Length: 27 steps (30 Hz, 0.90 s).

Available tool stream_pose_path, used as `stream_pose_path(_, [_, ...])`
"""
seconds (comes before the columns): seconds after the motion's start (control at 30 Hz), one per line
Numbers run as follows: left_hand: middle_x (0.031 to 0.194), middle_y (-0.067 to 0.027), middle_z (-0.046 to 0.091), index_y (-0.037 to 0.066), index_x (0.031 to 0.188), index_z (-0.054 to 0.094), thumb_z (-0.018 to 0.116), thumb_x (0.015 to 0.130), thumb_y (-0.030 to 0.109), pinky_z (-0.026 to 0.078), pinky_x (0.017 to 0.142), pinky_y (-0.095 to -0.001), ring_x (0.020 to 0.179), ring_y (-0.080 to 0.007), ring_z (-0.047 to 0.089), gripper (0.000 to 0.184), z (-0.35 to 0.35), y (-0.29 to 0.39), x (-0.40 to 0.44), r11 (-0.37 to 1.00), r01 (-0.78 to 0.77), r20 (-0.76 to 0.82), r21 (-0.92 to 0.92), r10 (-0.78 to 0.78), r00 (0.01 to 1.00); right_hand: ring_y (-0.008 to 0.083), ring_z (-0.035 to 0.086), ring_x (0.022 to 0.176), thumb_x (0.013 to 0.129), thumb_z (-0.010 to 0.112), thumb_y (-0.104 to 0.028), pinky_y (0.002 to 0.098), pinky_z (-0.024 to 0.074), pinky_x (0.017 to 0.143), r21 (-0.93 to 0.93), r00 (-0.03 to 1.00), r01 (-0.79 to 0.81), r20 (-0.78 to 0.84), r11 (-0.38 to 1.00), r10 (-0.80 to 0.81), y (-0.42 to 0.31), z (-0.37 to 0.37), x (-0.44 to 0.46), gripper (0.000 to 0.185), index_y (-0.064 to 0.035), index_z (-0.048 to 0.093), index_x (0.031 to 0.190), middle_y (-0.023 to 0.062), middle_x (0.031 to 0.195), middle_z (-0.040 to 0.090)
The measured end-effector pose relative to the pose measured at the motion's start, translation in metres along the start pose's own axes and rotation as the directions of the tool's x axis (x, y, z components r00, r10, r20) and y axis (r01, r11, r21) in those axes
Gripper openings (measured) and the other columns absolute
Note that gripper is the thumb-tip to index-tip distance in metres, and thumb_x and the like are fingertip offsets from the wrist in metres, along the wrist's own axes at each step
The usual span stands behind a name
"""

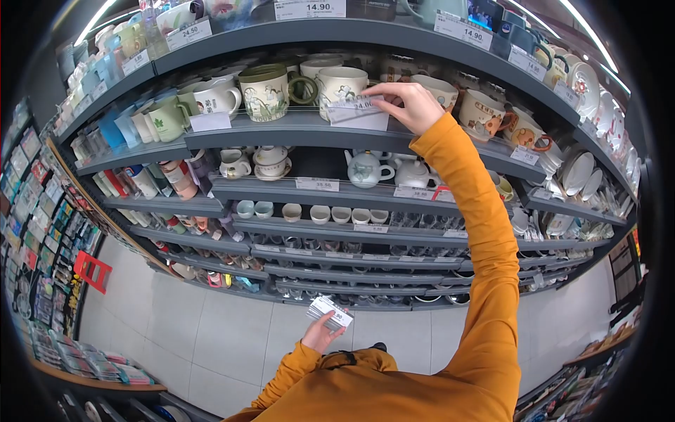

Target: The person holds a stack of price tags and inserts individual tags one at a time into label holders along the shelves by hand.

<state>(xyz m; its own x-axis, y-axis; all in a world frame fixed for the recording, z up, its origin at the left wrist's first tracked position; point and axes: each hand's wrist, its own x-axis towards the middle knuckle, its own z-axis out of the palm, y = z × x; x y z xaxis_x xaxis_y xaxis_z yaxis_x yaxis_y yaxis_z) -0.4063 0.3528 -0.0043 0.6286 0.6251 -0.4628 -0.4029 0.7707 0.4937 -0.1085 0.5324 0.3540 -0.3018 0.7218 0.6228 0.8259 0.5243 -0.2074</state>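
My right hand reaches up to the mug shelf, its thumb and fingers pinching a white price tag printed 24.00. The tag is tilted in front of a pale label holder on the shelf edge. Directly behind stands a cream mug with a plant pattern, and left of it a mug with a green rim and handle. Low in front of my body, my left hand is closed around a stack of price tags; the top one ends in .90.
Lower shelves hold a pale blue teapot, a white teapot and several small cups. Plates stand at the right. A red step stool is on the tiled floor at the left.
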Motion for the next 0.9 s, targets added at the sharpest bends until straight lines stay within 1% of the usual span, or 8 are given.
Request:
stream_pose_path(0.13, [0.125, -0.0063, 0.057, 0.007, 0.126, 0.046, 0.049, 0.095, 0.021, 0.053, 0.083, -0.028, 0.107, -0.0161, 0.057, 0.034, -0.001, -0.003, -0.002, 1.0, -0.01, -0.022, 0.007, 0.01, 1.0, 0.0202, 0.065, 0.073, 0.085, 0.062, -0.012, 0.0288, 0.0518, 0.069, -0.11, 0.994, 0.018, 0.108, 0.994, -0.006, 0.004, -0.005, 0.003, 0.018, -0.0075, 0.069, 0.1, 0.0086, 0.088, 0.069])
stream_pose_path(0.23, [0.124, -0.0066, 0.057, 0.007, 0.125, 0.046, 0.05, 0.094, 0.021, 0.054, 0.082, -0.0272, 0.105, -0.0159, 0.058, 0.033, 0.0, -0.002, -0.005, 1.0, -0.012, -0.02, 0.0, 0.012, 1.0, 0.0187, 0.065, 0.076, 0.085, 0.062, -0.011, 0.0282, 0.0521, 0.07, -0.054, 0.993, 0.011, 0.115, 0.999, -0.005, 0.004, -0.005, 0.001, 0.018, -0.0067, 0.069, 0.101, 0.0084, 0.087, 0.069])
stream_pose_path(0.33, [0.124, -0.0069, 0.057, 0.007, 0.123, 0.047, 0.05, 0.094, 0.021, 0.055, 0.08, -0.0257, 0.104, -0.0155, 0.059, 0.033, 0.001, -0.004, -0.008, 1.0, -0.015, -0.014, -0.014, 0.015, 1.0, 0.0202, 0.066, 0.077, 0.084, 0.063, -0.013, 0.0311, 0.0523, 0.07, 0.128, 0.991, -0.092, 0.108, 0.987, 0.079, 0.009, -0.004, -0.003, 0.016, -0.0075, 0.07, 0.097, 0.0091, 0.088, 0.069])
stream_pose_path(0.43, [0.125, -0.0066, 0.056, 0.007, 0.125, 0.046, 0.049, 0.095, 0.021, 0.053, 0.082, -0.0273, 0.106, -0.0162, 0.058, 0.034, -0.003, -0.006, -0.006, 1.0, -0.007, -0.01, -0.004, 0.007, 1.0, 0.0197, 0.066, 0.078, 0.084, 0.062, -0.007, 0.03, 0.0529, 0.073, 0.17, 0.997, -0.015, 0.075, 0.985, 0.002, 0.014, -0.003, -0.007, 0.016, -0.0057, 0.069, 0.098, 0.01, 0.088, 0.069])
stream_pose_path(0.63, [0.123, -0.0056, 0.057, 0.006, 0.126, 0.046, 0.051, 0.094, 0.022, 0.055, 0.079, -0.0245, 0.102, -0.0151, 0.059, 0.036, -0.001, -0.008, -0.008, 1.0, -0.003, -0.005, 0.004, 0.003, 1.0, 0.0194, 0.066, 0.081, 0.084, 0.061, -0.006, 0.0297, 0.0533, 0.077, 0.263, 0.999, -0.001, 0.048, 0.965, -0.011, 0.016, -0.004, -0.01, 0.018, -0.006, 0.07, 0.099, 0.0095, 0.09, 0.069])
stream_pose_path(0.73, [0.123, -0.0058, 0.057, 0.006, 0.126, 0.046, 0.051, 0.094, 0.022, 0.055, 0.079, -0.0242, 0.102, -0.0153, 0.059, 0.036, 0.0, -0.009, -0.01, 1.0, -0.008, -0.007, 0.001, 0.008, 1.0, 0.019, 0.066, 0.083, 0.084, 0.061, -0.005, 0.03, 0.0535, 0.077, 0.273, 0.995, -0.097, 0.055, 0.957, 0.085, 0.013, -0.004, -0.012, 0.018, -0.0052, 0.07, 0.1, 0.0096, 0.092, 0.069])
stream_pose_path(0.83, [0.123, -0.006, 0.057, 0.006, 0.126, 0.046, 0.051, 0.093, 0.021, 0.055, 0.079, -0.0241, 0.102, -0.0154, 0.059, 0.036, -0.001, -0.012, -0.011, 1.0, -0.006, -0.001, -0.007, 0.006, 1.0, 0.0196, 0.066, 0.084, 0.083, 0.061, -0.005, 0.0296, 0.0533, 0.077, 0.259, 0.993, -0.114, 0.072, 0.959, 0.098, 0.013, -0.004, -0.011, 0.018, -0.0046, 0.07, 0.099, 0.0099, 0.095, 0.068])
stream_pose_path(0.9, [0.123, -0.0061, 0.057, 0.006, 0.125, 0.046, 0.051, 0.093, 0.021, 0.055, 0.079, -0.0242, 0.103, -0.0155, 0.059, 0.035, 0.0, -0.014, -0.014, 1.0, -0.008, -0.003, -0.006, 0.008, 1.0, 0.0188, 0.065, 0.087, 0.085, 0.06, -0.006, 0.0291, 0.0531, 0.079, 0.228, 0.994, -0.084, 0.091, 0.97, 0.065, 0.011, -0.005, -0.012, 0.019, -0.0043, 0.07, 0.101, 0.0089, 0.095, 0.067])
